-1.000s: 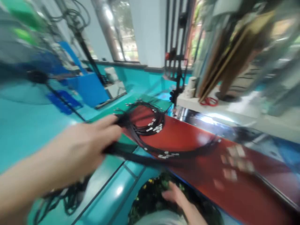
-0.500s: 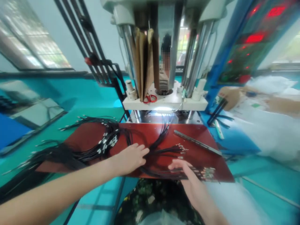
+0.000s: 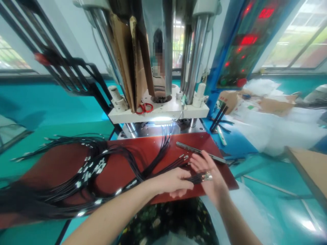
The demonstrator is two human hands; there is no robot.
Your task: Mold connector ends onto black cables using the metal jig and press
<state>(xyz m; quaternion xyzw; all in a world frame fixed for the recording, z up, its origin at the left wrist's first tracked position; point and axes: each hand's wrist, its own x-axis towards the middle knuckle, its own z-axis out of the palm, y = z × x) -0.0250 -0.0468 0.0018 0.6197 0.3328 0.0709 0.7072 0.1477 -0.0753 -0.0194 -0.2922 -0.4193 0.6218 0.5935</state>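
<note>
Over red mat (image 3: 114, 177), left hand (image 3: 173, 182) shifted right, pinching wire bundle (image 3: 196, 177) against open right hand (image 3: 211, 175).

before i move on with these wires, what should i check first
1. Wire bundle held: ok, pinched in the left hand, tips against the open right hand.
2. Bundle tips level: cannot tell, blurred.
3. Metal bar apart from the right hand: cannot tell, it lies on the red mat right behind the fingers.
4. Loose wires untangled: not ok, they cross in a heap on the mat.
5. Scissors out of the way: ok, up on the white machine plate.
</note>
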